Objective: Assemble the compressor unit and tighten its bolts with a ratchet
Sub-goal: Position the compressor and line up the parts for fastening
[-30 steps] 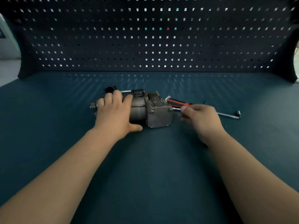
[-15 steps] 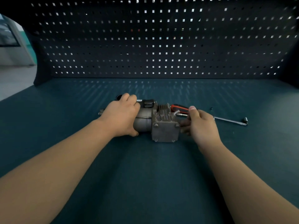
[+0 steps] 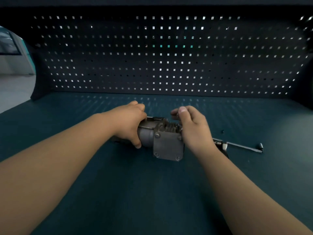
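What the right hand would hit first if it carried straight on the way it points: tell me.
The compressor's finned head: the right hand points left and away, curled right against the fins. Past that sits the left hand, gripping the motor body; depth is unclear.

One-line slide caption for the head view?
Left hand grips the compressor, right hand at its finned head; ratchet lies on the bench.

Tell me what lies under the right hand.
The right hand covers the finned end of the compressor. The ratchet sticks out past the wrist; its other end is hidden.
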Action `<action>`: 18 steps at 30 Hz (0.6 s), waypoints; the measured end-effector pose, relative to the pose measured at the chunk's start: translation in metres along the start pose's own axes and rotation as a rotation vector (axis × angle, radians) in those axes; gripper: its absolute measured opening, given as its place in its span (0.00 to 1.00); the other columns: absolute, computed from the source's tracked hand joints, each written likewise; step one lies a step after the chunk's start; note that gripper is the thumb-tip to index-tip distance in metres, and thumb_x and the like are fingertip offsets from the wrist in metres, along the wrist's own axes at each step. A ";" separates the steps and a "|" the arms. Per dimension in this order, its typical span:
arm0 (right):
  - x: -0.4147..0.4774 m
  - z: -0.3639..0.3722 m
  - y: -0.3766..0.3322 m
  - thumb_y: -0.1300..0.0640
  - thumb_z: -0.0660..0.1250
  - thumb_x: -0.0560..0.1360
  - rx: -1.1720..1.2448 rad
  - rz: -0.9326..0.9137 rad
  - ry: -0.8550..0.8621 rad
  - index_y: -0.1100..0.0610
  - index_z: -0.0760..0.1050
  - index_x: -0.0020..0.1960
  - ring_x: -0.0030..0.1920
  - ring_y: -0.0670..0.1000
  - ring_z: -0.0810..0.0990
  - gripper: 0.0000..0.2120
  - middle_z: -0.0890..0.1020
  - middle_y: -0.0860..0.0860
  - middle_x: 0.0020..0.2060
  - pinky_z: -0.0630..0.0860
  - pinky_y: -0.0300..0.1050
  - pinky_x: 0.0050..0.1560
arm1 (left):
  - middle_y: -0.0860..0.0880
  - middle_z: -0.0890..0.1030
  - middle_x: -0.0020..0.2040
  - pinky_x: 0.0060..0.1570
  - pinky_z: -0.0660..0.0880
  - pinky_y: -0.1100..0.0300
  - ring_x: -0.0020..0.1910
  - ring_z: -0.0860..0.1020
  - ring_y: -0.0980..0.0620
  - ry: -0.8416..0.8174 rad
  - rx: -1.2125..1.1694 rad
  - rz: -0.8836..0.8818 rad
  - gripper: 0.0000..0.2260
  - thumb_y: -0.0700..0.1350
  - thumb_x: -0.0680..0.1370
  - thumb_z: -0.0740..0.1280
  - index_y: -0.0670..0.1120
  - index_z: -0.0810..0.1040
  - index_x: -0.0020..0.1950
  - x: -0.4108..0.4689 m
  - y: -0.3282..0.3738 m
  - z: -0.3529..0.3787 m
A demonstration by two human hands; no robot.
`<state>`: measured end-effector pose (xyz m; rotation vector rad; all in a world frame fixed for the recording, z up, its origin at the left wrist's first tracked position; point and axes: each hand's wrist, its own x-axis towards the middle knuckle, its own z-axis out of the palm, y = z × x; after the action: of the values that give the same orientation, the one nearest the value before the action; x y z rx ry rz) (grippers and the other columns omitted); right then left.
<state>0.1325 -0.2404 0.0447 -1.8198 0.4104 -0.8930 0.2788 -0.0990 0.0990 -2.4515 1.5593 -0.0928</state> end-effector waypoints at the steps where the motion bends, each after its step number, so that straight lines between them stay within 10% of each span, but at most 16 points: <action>1: 0.004 0.008 0.003 0.45 0.56 0.79 -0.006 0.016 -0.018 0.48 0.78 0.43 0.42 0.42 0.81 0.15 0.83 0.44 0.41 0.75 0.45 0.42 | 0.59 0.63 0.44 0.37 0.67 0.61 0.47 0.62 0.56 -0.006 -0.017 -0.007 0.32 0.68 0.57 0.75 0.51 0.76 0.53 0.006 0.000 0.001; 4: 0.015 0.017 0.011 0.47 0.57 0.80 -0.142 -0.038 0.010 0.56 0.76 0.41 0.41 0.53 0.80 0.17 0.82 0.53 0.38 0.77 0.54 0.46 | 0.58 0.63 0.43 0.33 0.63 0.61 0.47 0.62 0.56 0.048 0.030 0.000 0.30 0.69 0.60 0.73 0.52 0.78 0.54 0.017 -0.004 0.011; 11: 0.041 0.011 0.029 0.47 0.62 0.78 -0.093 -0.081 0.064 0.54 0.70 0.34 0.27 0.41 0.70 0.17 0.74 0.43 0.26 0.67 0.30 0.29 | 0.52 0.63 0.56 0.58 0.65 0.56 0.56 0.59 0.51 0.191 0.047 -0.040 0.46 0.72 0.59 0.70 0.50 0.66 0.70 0.011 -0.001 0.051; 18: 0.045 0.006 0.027 0.55 0.66 0.78 0.026 0.023 0.157 0.46 0.77 0.43 0.35 0.41 0.79 0.06 0.81 0.42 0.34 0.75 0.38 0.38 | 0.50 0.64 0.57 0.54 0.69 0.56 0.57 0.61 0.50 0.200 0.111 -0.062 0.38 0.69 0.60 0.72 0.46 0.73 0.60 0.016 0.014 0.044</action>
<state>0.1704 -0.2765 0.0365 -1.7237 0.5153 -1.0242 0.2814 -0.1120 0.0523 -2.4668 1.5089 -0.4363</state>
